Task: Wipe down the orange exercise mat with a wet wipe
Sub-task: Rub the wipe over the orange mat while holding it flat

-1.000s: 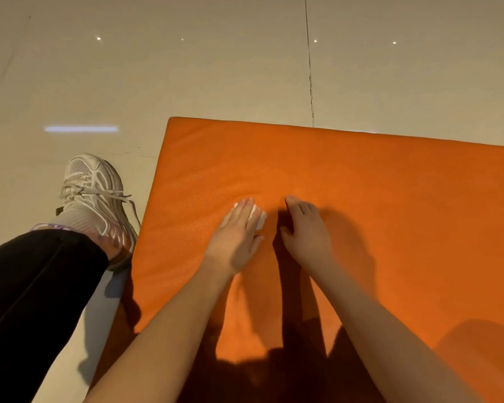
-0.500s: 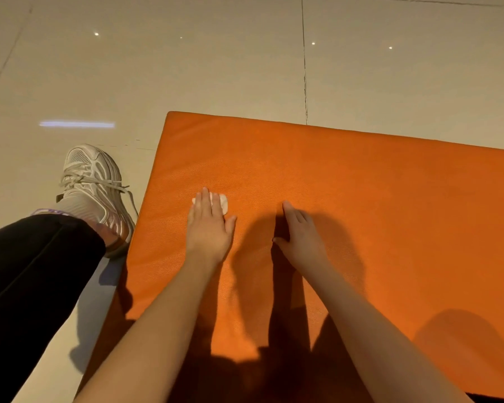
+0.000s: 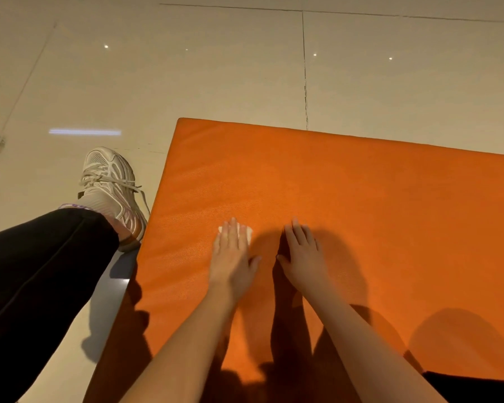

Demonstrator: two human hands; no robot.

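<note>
Wiping in hand near the left side of one orange padded vinyl exercise mat [image 3: 361, 228], filling centre-right of frame.
Counted, large to small: one mat, one black trouser leg [image 3: 41, 271] lower left, one white laced sneaker [image 3: 111, 187] above it, two bare hands, one small white wet wipe [image 3: 247, 232]. Left hand [image 3: 230, 257] flat, fingers straight, pressing the wipe mid-frame; right hand [image 3: 303, 257] just beside, flat on the mat, grasping nothing. Probably next: sliding the wipe over the wide right stretch, pressure even.

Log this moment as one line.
step: wiping | left hand: flat on wipe | right hand: flat on mat | shoe: beside mat
</note>
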